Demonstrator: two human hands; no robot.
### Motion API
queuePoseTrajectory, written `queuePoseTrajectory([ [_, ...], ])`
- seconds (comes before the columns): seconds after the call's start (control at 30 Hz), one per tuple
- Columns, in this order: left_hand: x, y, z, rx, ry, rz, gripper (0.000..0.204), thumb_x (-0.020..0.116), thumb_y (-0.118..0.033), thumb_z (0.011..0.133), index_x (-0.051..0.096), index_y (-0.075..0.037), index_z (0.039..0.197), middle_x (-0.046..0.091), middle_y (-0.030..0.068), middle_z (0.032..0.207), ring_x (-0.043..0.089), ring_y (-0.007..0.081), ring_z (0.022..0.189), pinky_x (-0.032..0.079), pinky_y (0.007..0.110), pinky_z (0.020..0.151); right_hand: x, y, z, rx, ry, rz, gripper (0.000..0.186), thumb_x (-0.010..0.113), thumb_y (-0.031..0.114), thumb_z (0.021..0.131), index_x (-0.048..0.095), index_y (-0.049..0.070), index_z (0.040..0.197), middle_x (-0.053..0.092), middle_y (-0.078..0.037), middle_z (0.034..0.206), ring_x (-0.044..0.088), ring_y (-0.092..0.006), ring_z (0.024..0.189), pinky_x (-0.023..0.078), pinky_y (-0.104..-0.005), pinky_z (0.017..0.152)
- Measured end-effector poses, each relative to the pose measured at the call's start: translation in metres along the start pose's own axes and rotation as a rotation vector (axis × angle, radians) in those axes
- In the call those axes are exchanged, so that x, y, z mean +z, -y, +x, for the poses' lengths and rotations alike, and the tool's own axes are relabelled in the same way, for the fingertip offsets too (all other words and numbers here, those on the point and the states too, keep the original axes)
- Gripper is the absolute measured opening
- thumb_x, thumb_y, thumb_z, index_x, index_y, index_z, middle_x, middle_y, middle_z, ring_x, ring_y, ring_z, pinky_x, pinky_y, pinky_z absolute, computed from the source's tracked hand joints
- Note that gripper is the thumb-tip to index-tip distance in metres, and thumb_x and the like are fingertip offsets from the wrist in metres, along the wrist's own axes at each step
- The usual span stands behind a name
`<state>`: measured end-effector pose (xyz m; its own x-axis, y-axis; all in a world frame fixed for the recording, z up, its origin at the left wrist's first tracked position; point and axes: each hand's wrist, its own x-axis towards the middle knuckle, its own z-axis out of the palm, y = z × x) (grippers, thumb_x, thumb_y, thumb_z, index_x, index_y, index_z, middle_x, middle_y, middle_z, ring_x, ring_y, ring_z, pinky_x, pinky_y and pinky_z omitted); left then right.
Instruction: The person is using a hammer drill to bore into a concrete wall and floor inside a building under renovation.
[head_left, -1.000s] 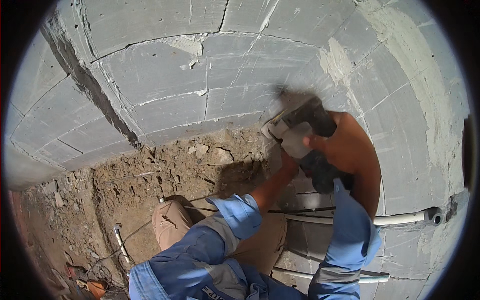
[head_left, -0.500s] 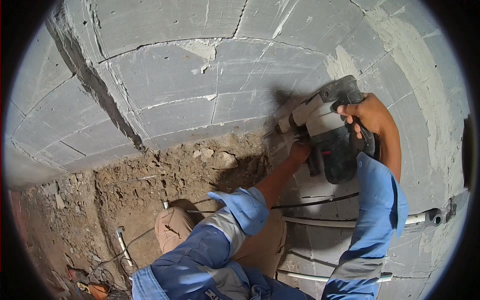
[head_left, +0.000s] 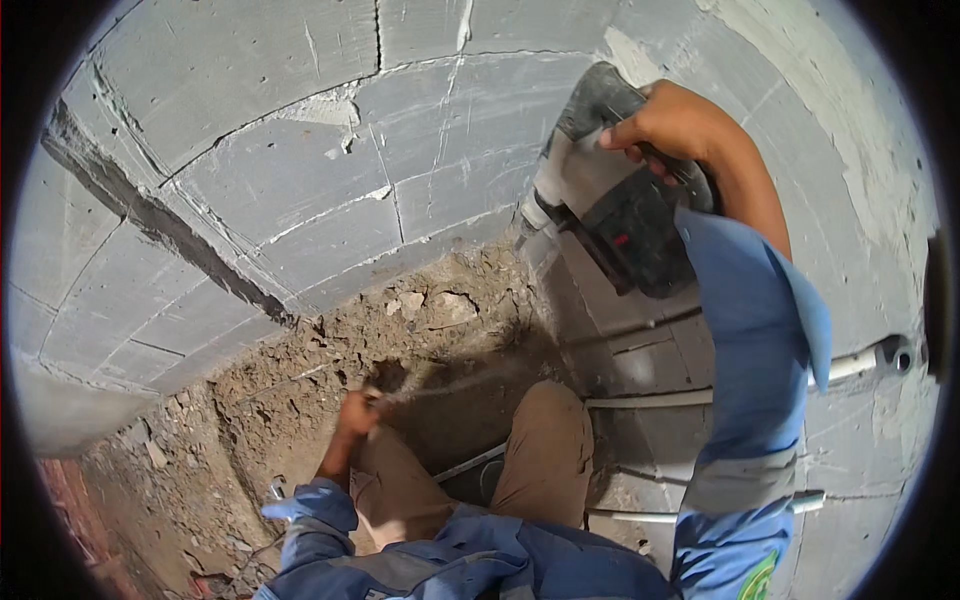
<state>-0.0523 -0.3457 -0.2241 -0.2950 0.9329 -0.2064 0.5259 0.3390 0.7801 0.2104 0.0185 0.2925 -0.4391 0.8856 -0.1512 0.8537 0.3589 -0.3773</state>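
My right hand [head_left: 675,125] is wrapped round the rear handle of a rotary hammer [head_left: 640,215] with a black and grey body. The tool is tilted in the corner, its nose pointing down to the left beside the block walls. Any bit at its tip is too blurred to make out. My left hand [head_left: 358,412] is off the tool, low over the dirt by my left knee. Its fingers look curled, and a pale blurred streak runs from it to the right; what it holds cannot be made out.
Grey block walls [head_left: 300,190] meet in a corner, with a dark chased groove [head_left: 180,235] at the left. Rubble and dirt [head_left: 430,300] cover the ground along the wall base. White pipes [head_left: 650,400] run along the right-hand wall near my knee.
My left hand has let go of the rotary hammer and come down left to beside my knee. My right hand has shifted the tool up and left, and my view has moved.
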Motion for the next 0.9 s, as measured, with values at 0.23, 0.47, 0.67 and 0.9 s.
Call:
queuePoseTrajectory([
  [0.23,-0.085,-0.024,-0.056,-0.24,0.226,-0.506,0.052,0.078,-0.022,0.078,0.058,-0.002,0.121,0.066,0.0086,0.1,0.063,0.0205,0.082,0.051,0.034,0.077,-0.001,-0.006,-0.004,-0.018,0.084,0.108,0.028,0.075,0.023,0.074,0.068,-0.004,0.077,0.061,-0.008,0.061,0.051,-0.0124,0.042,0.038,-0.0296,0.036],
  [0.47,-0.004,-0.11,-0.059,-0.292,0.537,-0.192,0.084,0.064,-0.063,0.08,0.051,0.003,0.13,0.052,0.0208,0.134,0.051,0.0321,0.123,0.04,0.04,0.104,0.012,-0.017,-0.03,-0.048,0.044,0.134,0.028,0.076,0.022,0.075,0.065,-0.003,0.076,0.06,-0.007,0.059,0.052,-0.0123,0.04,0.038,-0.0292,0.035],
  [0.67,0.111,-0.288,0.074,0.023,0.544,-0.899,0.076,0.064,-0.048,0.088,0.036,-0.004,0.143,0.051,0.0148,0.134,0.05,0.0266,0.122,0.041,0.039,0.101,0.027,-0.056,-0.049,0.014,0.034,0.188,0.037,0.077,0.028,0.076,0.061,-0.003,0.062,0.055,-0.009,0.05,0.053,-0.0177,0.039,0.041,-0.0321,0.039],
  [0.9,0.161,-0.377,0.14,0.105,0.524,-1.308,0.042,0.053,-0.017,0.094,0.043,-0.011,0.134,0.057,0.007,0.12,0.059,0.0202,0.102,0.048,0.037,0.091,0.032,-0.052,-0.074,0.11,-0.013,0.238,0.038,0.078,0.027,0.073,0.064,-0.007,0.081,0.062,-0.014,0.063,0.06,-0.0238,0.051,0.047,-0.0359,0.049],
])
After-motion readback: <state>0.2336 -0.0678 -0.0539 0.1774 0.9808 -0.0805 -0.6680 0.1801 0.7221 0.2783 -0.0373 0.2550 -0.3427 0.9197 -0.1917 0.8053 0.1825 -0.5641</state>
